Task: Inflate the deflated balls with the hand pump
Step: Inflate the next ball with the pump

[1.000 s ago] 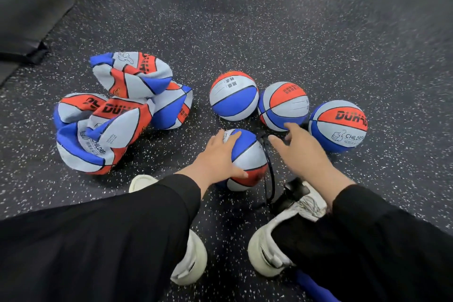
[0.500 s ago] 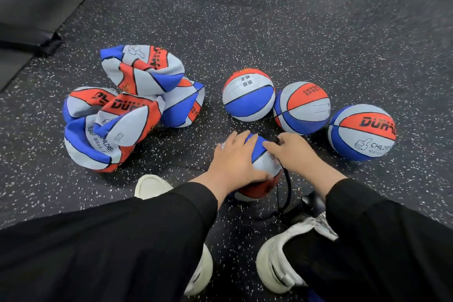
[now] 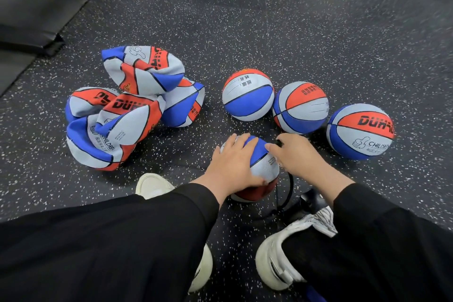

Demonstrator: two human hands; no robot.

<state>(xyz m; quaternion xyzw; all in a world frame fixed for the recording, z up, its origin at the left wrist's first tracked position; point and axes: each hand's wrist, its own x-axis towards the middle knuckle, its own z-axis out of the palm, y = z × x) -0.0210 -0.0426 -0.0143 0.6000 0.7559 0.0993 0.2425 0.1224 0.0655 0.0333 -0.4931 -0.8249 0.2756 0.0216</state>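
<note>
A red, white and blue ball (image 3: 263, 164) sits on the floor between my feet. My left hand (image 3: 232, 162) grips its left side, fingers spread over the top and thumb round the near side. My right hand (image 3: 299, 157) pinches the black end of the pump hose (image 3: 290, 186) against the ball's upper right. The hose loops down to the black pump base (image 3: 308, 201) by my right shoe. Three round, inflated balls (image 3: 247, 95) (image 3: 301, 108) (image 3: 360, 130) stand in a row behind. Several crumpled, deflated balls (image 3: 137, 105) lie piled at the left.
The floor is dark speckled rubber (image 3: 318, 44). A black mat (image 3: 36, 14) lies at the far left. My white shoes (image 3: 152, 185) (image 3: 277, 260) stand on either side of the held ball, and my black sleeves and trousers fill the bottom of the view.
My right hand has come from open beside the ball onto its upper right and closed on the hose end. My left hand stays on the ball.
</note>
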